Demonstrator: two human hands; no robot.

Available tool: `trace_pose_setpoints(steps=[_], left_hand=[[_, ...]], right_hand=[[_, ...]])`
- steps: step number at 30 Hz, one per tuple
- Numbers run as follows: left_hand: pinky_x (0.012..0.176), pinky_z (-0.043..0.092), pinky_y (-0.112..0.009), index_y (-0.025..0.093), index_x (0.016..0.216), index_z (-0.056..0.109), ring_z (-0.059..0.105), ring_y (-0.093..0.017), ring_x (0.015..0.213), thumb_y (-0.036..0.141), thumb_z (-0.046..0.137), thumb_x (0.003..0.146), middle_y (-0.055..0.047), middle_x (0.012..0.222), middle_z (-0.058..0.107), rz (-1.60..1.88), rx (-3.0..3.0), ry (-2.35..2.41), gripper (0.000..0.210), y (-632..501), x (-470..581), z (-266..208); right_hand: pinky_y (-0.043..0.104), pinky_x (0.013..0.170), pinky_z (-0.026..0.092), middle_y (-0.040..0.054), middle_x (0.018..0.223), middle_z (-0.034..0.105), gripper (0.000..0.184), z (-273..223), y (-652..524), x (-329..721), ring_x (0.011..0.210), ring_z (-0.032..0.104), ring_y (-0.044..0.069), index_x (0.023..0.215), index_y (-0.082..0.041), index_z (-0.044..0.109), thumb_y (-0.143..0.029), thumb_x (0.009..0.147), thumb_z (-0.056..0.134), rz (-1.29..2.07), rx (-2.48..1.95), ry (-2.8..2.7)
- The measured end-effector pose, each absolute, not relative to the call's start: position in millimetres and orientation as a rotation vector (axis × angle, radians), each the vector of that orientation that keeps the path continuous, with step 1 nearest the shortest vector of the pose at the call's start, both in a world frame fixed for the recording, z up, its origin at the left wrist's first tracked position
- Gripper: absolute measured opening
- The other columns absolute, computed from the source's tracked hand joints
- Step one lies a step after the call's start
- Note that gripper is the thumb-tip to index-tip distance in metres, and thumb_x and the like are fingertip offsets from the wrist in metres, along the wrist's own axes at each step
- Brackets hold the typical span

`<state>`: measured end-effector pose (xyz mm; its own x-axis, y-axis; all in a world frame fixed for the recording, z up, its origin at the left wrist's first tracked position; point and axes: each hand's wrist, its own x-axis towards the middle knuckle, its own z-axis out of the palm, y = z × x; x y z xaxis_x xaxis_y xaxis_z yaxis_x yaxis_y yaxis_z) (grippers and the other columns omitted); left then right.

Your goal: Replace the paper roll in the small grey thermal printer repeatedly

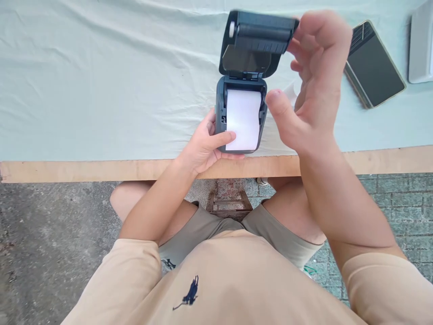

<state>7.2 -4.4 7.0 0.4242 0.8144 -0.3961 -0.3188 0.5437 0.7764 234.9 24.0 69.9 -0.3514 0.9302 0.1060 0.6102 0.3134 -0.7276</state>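
A small dark portable printer (220, 97) rests close to the table's near edge, its lid (250, 61) swung up and back on the hinge. White paper (245, 113) from a roll fills its open bay. My left hand (209, 144) grips the printer's lower left side, with the thumb pressed on the paper and fingers underneath. At the lid's upper right corner, the fingers of my right hand (314, 72) touch the edge. The right thumb is spread well away from those fingers, beside the printer body. Some fingertips of the right hand are hidden behind the lid.
A black rectangular device (377, 67) with a ridged end lies right of my right hand. Farther right is part of a pale grey object (421, 49). A pale cloth (101, 81) covers the table up to its wooden edge (84, 171). A white scrap (291, 92) shows behind my right hand.
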Motion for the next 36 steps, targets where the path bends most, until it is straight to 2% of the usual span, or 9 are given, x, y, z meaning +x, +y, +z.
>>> trace_pose_setpoints(steps=[6, 11, 16, 18, 21, 23, 27, 31, 36], left_hand=[[0.083, 0.089, -0.059, 0.033, 0.146, 0.068, 0.097, -0.052, 0.13, 0.061, 0.119, 0.076, -0.009, 0.15, 0.09, 0.782, 0.683, 0.838, 0.092, -3, 6, 5], [0.085, 0.09, -0.053, 0.034, 0.149, 0.07, 0.094, -0.054, 0.145, 0.068, 0.117, 0.08, -0.008, 0.147, 0.092, 0.818, 0.679, 0.838, 0.09, -9, 7, 6], [0.098, 0.091, -0.058, 0.037, 0.164, 0.07, 0.09, -0.055, 0.154, 0.061, 0.115, 0.086, -0.006, 0.156, 0.093, 0.813, 0.62, 0.811, 0.093, -11, 7, 4], [0.104, 0.09, -0.06, 0.038, 0.174, 0.067, 0.089, -0.054, 0.157, 0.057, 0.105, 0.098, -0.006, 0.16, 0.092, 0.798, 0.539, 0.799, 0.087, -8, 7, 7], [0.11, 0.089, -0.063, 0.033, 0.179, 0.068, 0.088, -0.052, 0.159, 0.057, 0.074, 0.121, -0.008, 0.158, 0.094, 0.755, 0.423, 0.794, 0.063, -1, 9, 12], [0.107, 0.089, -0.062, 0.03, 0.179, 0.07, 0.09, -0.05, 0.157, 0.055, 0.055, 0.128, -0.008, 0.153, 0.096, 0.737, 0.396, 0.802, 0.058, 3, 11, 15], [0.097, 0.09, -0.057, 0.031, 0.179, 0.07, 0.096, -0.045, 0.145, 0.055, 0.044, 0.132, -0.005, 0.143, 0.098, 0.721, 0.377, 0.823, 0.059, 6, 13, 18], [0.094, 0.09, -0.058, 0.029, 0.18, 0.068, 0.098, -0.045, 0.14, 0.053, 0.034, 0.132, -0.007, 0.14, 0.098, 0.71, 0.382, 0.876, 0.063, 7, 14, 22], [0.088, 0.09, -0.057, 0.027, 0.173, 0.072, 0.098, -0.046, 0.136, 0.054, 0.035, 0.131, -0.009, 0.135, 0.099, 0.715, 0.396, 0.91, 0.062, 6, 15, 25]], right_hand=[[0.06, 0.114, 0.077, 0.009, 0.149, 0.082, 0.056, 54, 19, 232, 0.155, 0.078, 0.044, 0.16, -0.044, 0.077, -0.07, 0.113, 0.09, 0.767, -1.369, -1.909], [0.056, 0.119, 0.075, 0.0085, 0.166, 0.077, 0.057, 26, 16, 235, 0.15, 0.08, 0.037, 0.165, -0.042, 0.069, -0.066, 0.115, 0.083, 0.866, -1.361, -1.73], [0.049, 0.104, 0.078, 0.0039, 0.143, 0.085, 0.078, 8, 21, 239, 0.138, 0.086, 0.034, 0.17, -0.043, 0.061, -0.076, 0.105, 0.089, 1.232, -1.305, -1.527], [0.049, 0.1, 0.08, 0.0033, 0.14, 0.086, 0.084, 12, 21, 238, 0.134, 0.087, 0.034, 0.166, -0.041, 0.061, -0.076, 0.098, 0.095, 1.325, -1.276, -1.45], [0.049, 0.103, 0.081, 0.0054, 0.148, 0.085, 0.086, 26, 19, 236, 0.139, 0.086, 0.035, 0.162, -0.039, 0.06, -0.068, 0.092, 0.1, 1.381, -1.302, -1.413], [0.049, 0.107, 0.08, 0.006, 0.152, 0.084, 0.087, 33, 18, 235, 0.142, 0.085, 0.035, 0.162, -0.039, 0.059, -0.066, 0.09, 0.1, 1.389, -1.332, -1.419], [0.052, 0.111, 0.079, 0.0048, 0.146, 0.084, 0.089, 36, 18, 237, 0.143, 0.084, 0.036, 0.164, -0.04, 0.06, -0.069, 0.09, 0.099, 1.419, -1.337, -1.424], [0.055, 0.11, 0.08, 0.0041, 0.145, 0.086, 0.084, 35, 19, 242, 0.15, 0.084, 0.04, 0.165, -0.043, 0.063, -0.07, 0.093, 0.096, 1.468, -1.261, -1.427], [0.056, 0.118, 0.08, 0.005, 0.156, 0.087, 0.089, 44, 19, 248, 0.163, 0.078, 0.039, 0.173, -0.044, 0.062, -0.056, 0.091, 0.096, 1.526, -1.177, -1.461]])
